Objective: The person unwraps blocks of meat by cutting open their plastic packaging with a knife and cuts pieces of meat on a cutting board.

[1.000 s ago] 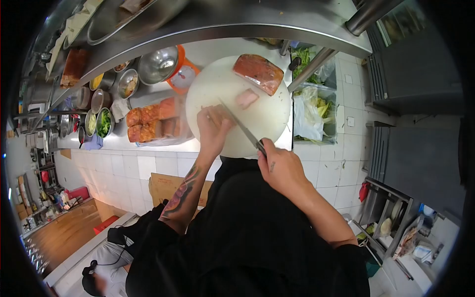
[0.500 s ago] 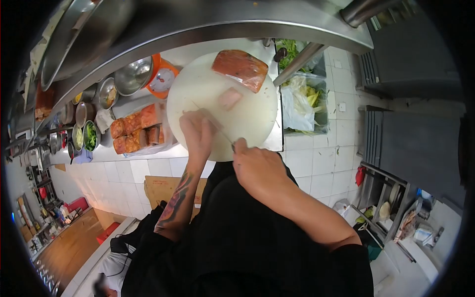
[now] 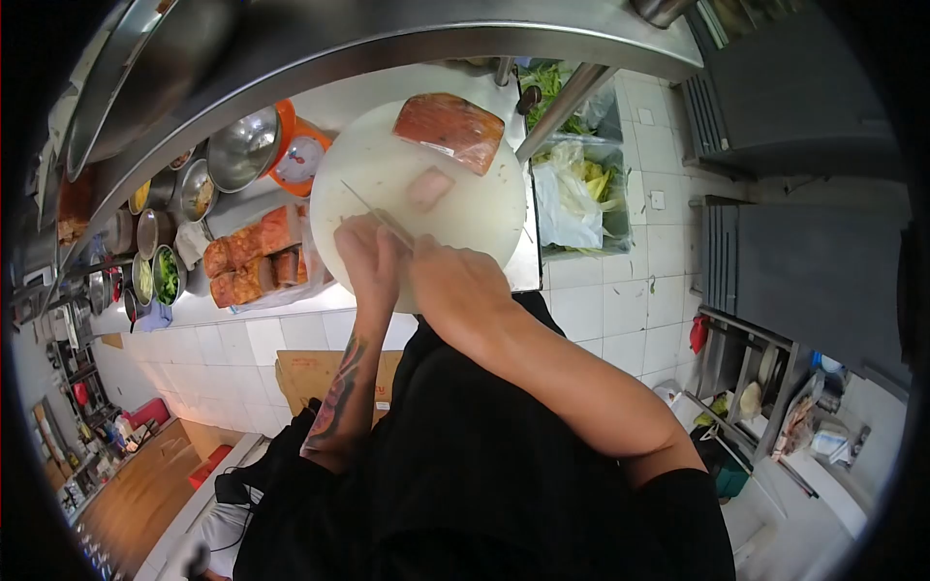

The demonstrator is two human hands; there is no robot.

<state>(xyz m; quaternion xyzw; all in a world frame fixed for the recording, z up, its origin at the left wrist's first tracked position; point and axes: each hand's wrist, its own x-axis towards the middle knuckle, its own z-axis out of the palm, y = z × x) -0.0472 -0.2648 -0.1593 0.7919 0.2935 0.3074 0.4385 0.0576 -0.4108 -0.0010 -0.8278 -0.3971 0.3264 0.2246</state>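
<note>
On a round white cutting board [image 3: 494, 213], my right hand [image 3: 455, 286] grips a knife [image 3: 387, 225], its thin blade pointing to the far left. Close against the blade, my left hand [image 3: 368, 254] is curled with its fingers down on the board. Whatever lies beneath those fingers is hidden. Beyond the knife lies a small pale slab of meat [image 3: 429, 189]. A larger reddish-brown block of meat [image 3: 448, 128], wrapped in clear plastic, rests at the board's far edge.
Browned meat pieces [image 3: 254, 250] sit in a plastic-lined tray left of the board. Metal bowls [image 3: 244, 150], chopped greens [image 3: 169, 276] and an orange scale [image 3: 298, 158] stand behind. A steel shelf [image 3: 407, 44] overhangs the counter. Vegetable bins [image 3: 625, 218] are on the right.
My right hand has pushed the knife forward and left, bringing it close to my left hand. The view has shifted slightly; both meat pieces stay in place on the board.
</note>
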